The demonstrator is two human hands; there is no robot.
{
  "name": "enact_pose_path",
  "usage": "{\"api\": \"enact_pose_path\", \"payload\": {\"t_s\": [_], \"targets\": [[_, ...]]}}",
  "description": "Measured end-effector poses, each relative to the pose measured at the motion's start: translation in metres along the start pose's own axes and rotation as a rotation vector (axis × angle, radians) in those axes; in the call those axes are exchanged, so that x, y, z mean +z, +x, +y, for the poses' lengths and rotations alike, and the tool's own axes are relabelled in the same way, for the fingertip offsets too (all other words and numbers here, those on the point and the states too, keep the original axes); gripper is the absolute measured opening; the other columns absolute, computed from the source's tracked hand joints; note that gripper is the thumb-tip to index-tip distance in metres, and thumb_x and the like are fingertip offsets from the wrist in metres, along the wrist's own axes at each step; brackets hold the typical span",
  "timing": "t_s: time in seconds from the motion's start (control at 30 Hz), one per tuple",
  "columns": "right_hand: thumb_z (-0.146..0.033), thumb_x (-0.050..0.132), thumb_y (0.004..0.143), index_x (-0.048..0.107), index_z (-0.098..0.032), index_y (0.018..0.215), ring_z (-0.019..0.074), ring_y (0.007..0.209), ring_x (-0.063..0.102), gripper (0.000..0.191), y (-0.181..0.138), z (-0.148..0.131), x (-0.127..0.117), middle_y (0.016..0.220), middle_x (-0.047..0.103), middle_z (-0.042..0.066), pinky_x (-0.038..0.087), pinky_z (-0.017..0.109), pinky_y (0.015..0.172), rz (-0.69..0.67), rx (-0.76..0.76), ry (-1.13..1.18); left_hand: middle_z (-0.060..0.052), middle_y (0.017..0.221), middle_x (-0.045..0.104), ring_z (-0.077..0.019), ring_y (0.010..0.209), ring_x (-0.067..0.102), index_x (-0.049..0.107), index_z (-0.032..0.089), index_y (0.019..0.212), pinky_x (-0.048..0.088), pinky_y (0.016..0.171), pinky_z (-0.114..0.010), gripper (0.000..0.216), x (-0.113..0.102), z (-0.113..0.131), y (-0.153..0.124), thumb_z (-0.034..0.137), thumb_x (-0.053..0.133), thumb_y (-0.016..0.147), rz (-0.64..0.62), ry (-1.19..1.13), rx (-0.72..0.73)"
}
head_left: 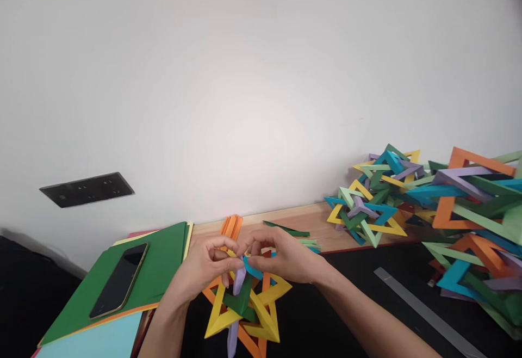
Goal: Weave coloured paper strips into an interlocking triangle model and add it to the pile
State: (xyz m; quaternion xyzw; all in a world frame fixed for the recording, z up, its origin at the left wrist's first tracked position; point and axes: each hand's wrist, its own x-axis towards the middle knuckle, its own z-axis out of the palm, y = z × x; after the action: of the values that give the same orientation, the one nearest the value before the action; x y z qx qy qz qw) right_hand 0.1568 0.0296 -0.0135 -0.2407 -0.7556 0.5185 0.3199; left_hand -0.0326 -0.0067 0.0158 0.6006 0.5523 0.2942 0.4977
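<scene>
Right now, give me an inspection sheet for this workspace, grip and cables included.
Surface: black work surface, with a wood strip along the wall.
Job's things: multicoloured paper model at front centre, with a lilac strip and a blue strip.
Clutter: phone on stacked paper at left; orange strips beyond the model; grey flat bar and more paper models at right.
Grip: left hand at the lilac strip, right hand at the blue strip; firmness unclear.
Cables: none made out; one item at right is too small to identify.
Surroundings: pale wall with black socket panel.
</scene>
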Motion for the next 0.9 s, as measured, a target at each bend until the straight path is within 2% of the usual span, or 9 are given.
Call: {"api": "enact_pose_path", "payload": {"t_s": [0.1, 0.2, 0.4, 0.57, 0.8, 0.9], "targets": [[-0.01, 0.055, 0.073, 0.064, -0.018, 0.075, 0.011, 0.063, 0.052, 0.011, 0.001, 0.0, 0.0, 0.065, 0.058, -0.002, 0.041, 0.022, 0.061, 0.014, 0.025, 0.015, 0.0, 0.052, 0.065, -0.0164, 0.043, 0.061, 0.06, 0.016, 0.074, 0.044, 0.045, -0.024, 0.024, 0.002, -0.001, 0.001, 0.03, 0.076, 0.064, 0.005, -0.031, -0.028], [-0.01, 0.056, 0.073, 0.065, -0.016, 0.078, 0.0104, 0.06, 0.051, 0.012, 0.001, 0.0, 0.002, 0.064, 0.058, -0.002, 0.042, 0.023, 0.062, 0.027, 0.036, 0.036, 0.001, 0.052, 0.065, -0.0157, 0.041, 0.06, 0.059, 0.016, 0.072, 0.043, 0.044, -0.023, 0.026, 0.004, -0.001, 0.002, 0.031, 0.078, 0.062, 0.019, -0.054, -0.029], [-0.012, 0.054, 0.075, 0.069, -0.016, 0.082, 0.0098, 0.057, 0.049, 0.016, 0.001, -0.005, 0.006, 0.061, 0.057, -0.002, 0.041, 0.022, 0.059, 0.098, 0.046, 0.043, 0.007, 0.044, 0.059, -0.0116, 0.037, 0.057, 0.058, 0.017, 0.073, 0.041, 0.045, -0.02, 0.023, 0.003, -0.001, 0.001, 0.024, 0.078, 0.062, 0.105, -0.051, -0.02], [-0.011, 0.054, 0.075, 0.071, -0.015, 0.081, 0.0086, 0.054, 0.045, 0.019, 0.003, -0.008, 0.008, 0.058, 0.056, -0.003, 0.037, 0.02, 0.054, 0.152, 0.038, 0.007, 0.005, 0.049, 0.066, -0.0127, 0.045, 0.062, 0.057, 0.018, 0.077, 0.045, 0.051, -0.021, 0.025, 0.002, 0.001, 0.0, 0.021, 0.078, 0.063, 0.086, -0.056, -0.01], [-0.014, 0.053, 0.078, 0.073, -0.017, 0.088, 0.0098, 0.058, 0.047, 0.023, 0.004, -0.001, 0.013, 0.071, 0.064, 0.001, 0.037, 0.02, 0.052, 0.223, -0.006, 0.012, 0.005, 0.05, 0.065, -0.0131, 0.045, 0.063, 0.056, 0.018, 0.076, 0.044, 0.049, -0.02, 0.025, 0.0, -0.002, 0.0, 0.022, 0.077, 0.064, 0.103, -0.082, 0.016], [-0.017, 0.055, 0.078, 0.071, -0.016, 0.089, 0.0104, 0.059, 0.05, 0.019, 0.004, 0.0, 0.013, 0.068, 0.063, 0.0, 0.039, 0.021, 0.054, 0.211, 0.006, 0.039, 0.004, 0.053, 0.065, -0.0128, 0.045, 0.062, 0.057, 0.017, 0.074, 0.044, 0.049, -0.021, 0.023, 0.0, 0.0, -0.001, 0.023, 0.077, 0.064, 0.111, -0.075, 0.014]]}}
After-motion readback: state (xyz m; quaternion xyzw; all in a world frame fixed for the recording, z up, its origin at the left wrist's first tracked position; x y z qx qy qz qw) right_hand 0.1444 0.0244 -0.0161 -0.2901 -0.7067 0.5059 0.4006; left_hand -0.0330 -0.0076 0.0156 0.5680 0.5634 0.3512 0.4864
